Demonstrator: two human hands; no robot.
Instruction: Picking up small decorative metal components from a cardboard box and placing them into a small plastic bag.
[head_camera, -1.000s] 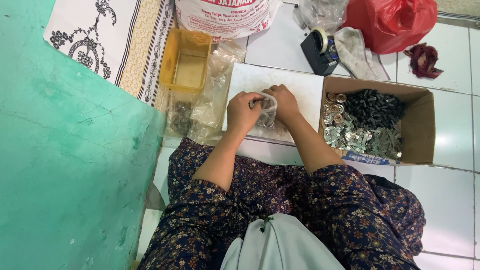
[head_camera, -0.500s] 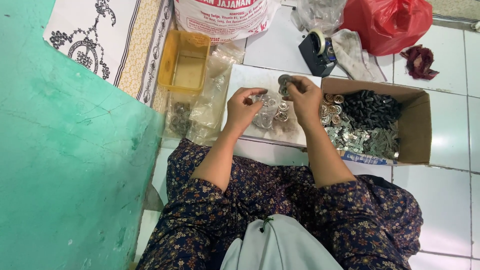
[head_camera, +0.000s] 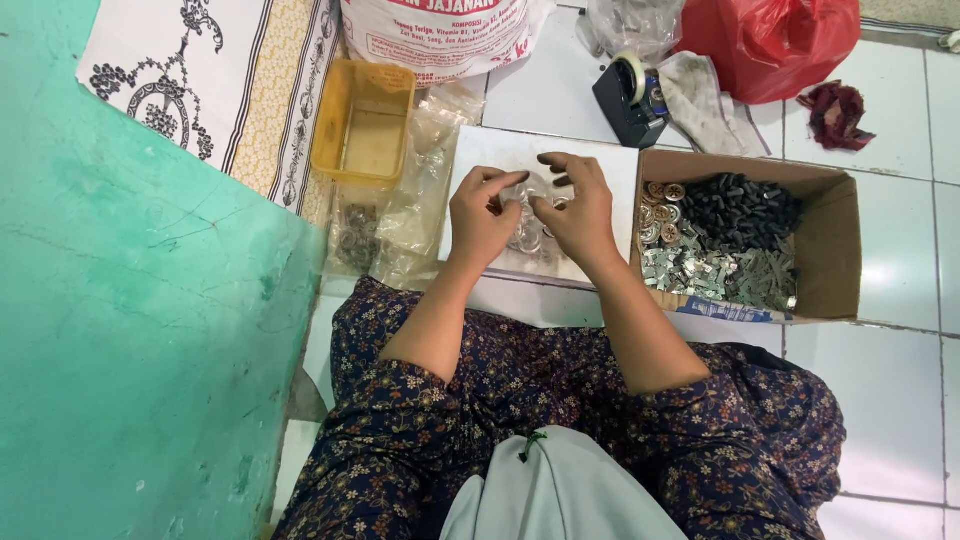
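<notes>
Cardboard box (head_camera: 825, 240): sits right of your hands, filled with dark pieces and silvery metal parts.
White board (head_camera: 480, 155): lies flat on the tiled floor, touching the box.
Left hand (head_camera: 480, 215): you're pinching the clear plastic bag, fingers closed on its edge.
Right hand (head_camera: 580, 210): yours too, fingertips gripping the same bag.
Clear plastic bag (head_camera: 528, 232): small, over the board, between both hands.

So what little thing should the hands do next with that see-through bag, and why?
Probably pinch the bag's mouth shut. Both the left hand and the right hand meet fingertip to fingertip over the small clear bag of round metal pieces on the white board, so it looks filled and ready for closing.
</notes>
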